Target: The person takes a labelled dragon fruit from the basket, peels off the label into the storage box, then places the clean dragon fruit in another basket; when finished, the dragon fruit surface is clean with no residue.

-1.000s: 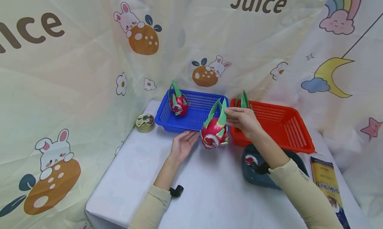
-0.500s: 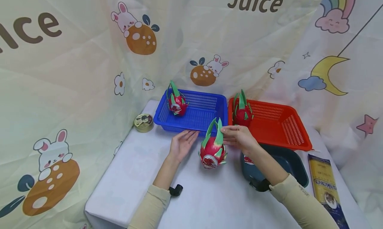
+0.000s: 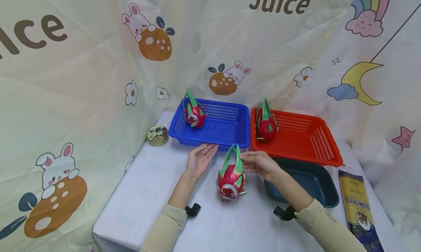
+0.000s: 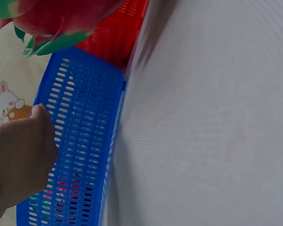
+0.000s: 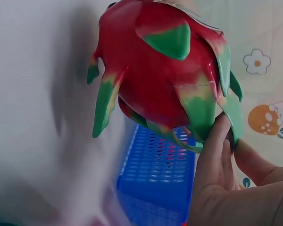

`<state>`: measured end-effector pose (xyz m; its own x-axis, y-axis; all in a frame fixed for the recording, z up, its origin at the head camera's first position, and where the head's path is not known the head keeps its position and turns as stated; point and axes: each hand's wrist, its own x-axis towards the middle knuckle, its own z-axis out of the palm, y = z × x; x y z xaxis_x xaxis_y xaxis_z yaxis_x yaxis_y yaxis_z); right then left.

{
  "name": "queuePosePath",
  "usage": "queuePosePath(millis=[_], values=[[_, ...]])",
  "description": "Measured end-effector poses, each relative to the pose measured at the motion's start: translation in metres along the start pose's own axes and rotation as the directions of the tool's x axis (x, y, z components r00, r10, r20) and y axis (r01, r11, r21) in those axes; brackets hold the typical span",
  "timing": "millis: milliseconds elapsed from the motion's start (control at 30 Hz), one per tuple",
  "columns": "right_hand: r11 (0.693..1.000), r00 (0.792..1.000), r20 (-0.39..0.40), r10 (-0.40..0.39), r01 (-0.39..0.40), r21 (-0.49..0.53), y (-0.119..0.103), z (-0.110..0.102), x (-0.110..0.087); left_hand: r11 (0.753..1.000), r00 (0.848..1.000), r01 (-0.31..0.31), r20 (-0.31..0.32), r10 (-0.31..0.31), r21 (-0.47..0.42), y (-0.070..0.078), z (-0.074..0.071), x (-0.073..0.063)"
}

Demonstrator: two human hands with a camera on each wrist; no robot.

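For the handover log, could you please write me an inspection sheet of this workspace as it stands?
Surface: white table, covered with cloth.
Job's things: dragon fruit upright on the table; blue basket and red basket, each holding one dragon fruit.
Clutter: round tin, dark tray, yellow packet.
Hands: right hand pinches the fruit's green leaf tips; left hand rests open against the blue basket's front.
Cables: nothing seen; a black wrist mount on each forearm.
Surroundings: cartoon-printed curtain behind the table.
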<state>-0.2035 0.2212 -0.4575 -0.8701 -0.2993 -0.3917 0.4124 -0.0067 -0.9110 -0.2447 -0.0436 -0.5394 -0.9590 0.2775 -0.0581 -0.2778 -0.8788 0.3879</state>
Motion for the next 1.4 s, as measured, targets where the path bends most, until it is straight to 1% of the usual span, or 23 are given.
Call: queuePosePath(millis=[100,167,400,500,600,633,667,700,767,833,900,933,1033,1133,1233,1333,1400], values=[[1.000,1.000,0.010,0.010,-0.011,0.008,0.004,-0.004,0.004,1.000,1.000,-0.007,0.007,0.007,0.013,0.001,0.000,0.001],[1.000,1.000,0.001,0.011,-0.011,0.010,0.005,-0.006,0.006,1.000,1.000,-0.007,0.017,0.007,0.024,0.001,0.000,0.001],[1.000,0.998,-0.059,-0.015,0.014,-0.014,0.008,-0.008,0.012,0.999,0.999,0.009,0.037,-0.011,0.053,0.001,-0.001,0.001],[0.999,0.998,-0.060,-0.033,0.031,-0.038,0.008,-0.004,0.014,0.995,0.998,0.012,0.059,-0.018,0.101,0.001,-0.001,-0.001],[0.995,0.997,-0.070,-0.038,0.031,-0.096,0.006,0.002,0.016,0.978,0.994,0.040,0.095,-0.061,0.207,0.004,-0.002,-0.001],[0.993,0.997,-0.074,-0.040,0.031,-0.117,0.005,0.003,0.017,0.964,0.991,0.057,0.104,-0.087,0.260,0.005,-0.003,-0.002],[0.991,0.996,-0.082,-0.041,0.030,-0.132,0.004,0.005,0.018,0.945,0.987,0.078,0.108,-0.117,0.317,0.006,-0.003,-0.002],[0.989,0.995,-0.093,-0.045,0.031,-0.146,0.004,0.006,0.019,0.921,0.983,0.098,0.106,-0.148,0.377,0.007,-0.004,-0.003],[0.988,0.992,-0.116,-0.049,0.031,-0.150,0.006,0.006,0.021,0.864,0.973,0.129,0.104,-0.204,0.486,0.009,-0.005,-0.004],[0.991,0.988,-0.146,-0.044,0.024,-0.130,0.008,0.006,0.023,0.804,0.964,0.140,0.106,-0.244,0.578,0.010,-0.006,-0.005],[0.993,0.986,-0.164,-0.038,0.019,-0.115,0.010,0.005,0.024,0.760,0.958,0.131,0.114,-0.261,0.637,0.011,-0.007,-0.004],[0.994,0.984,-0.173,-0.032,0.013,-0.108,0.011,0.005,0.024,0.746,0.957,0.122,0.121,-0.262,0.655,0.010,-0.008,-0.004],[0.994,0.984,-0.175,-0.027,0.008,-0.108,0.012,0.003,0.025,0.712,0.961,0.107,0.112,-0.253,0.694,0.007,-0.011,-0.001],[0.992,0.983,-0.179,-0.038,0.016,-0.123,0.010,0.003,0.028,0.655,0.964,0.108,0.083,-0.253,0.748,0.005,-0.015,0.003],[0.990,0.981,-0.188,-0.049,0.023,-0.140,0.009,0.005,0.032,0.591,0.962,0.122,0.051,-0.268,0.797,0.005,-0.018,0.005],[0.988,0.978,-0.204,-0.043,0.010,-0.157,0.009,0.008,0.034,0.555,0.959,0.132,0.036,-0.281,0.821,0.007,-0.019,0.004],[0.987,0.978,-0.204,-0.045,0.013,-0.158,0.010,0.010,0.035,0.543,0.959,0.135,0.028,-0.280,0.829,0.009,-0.018,0.001]])
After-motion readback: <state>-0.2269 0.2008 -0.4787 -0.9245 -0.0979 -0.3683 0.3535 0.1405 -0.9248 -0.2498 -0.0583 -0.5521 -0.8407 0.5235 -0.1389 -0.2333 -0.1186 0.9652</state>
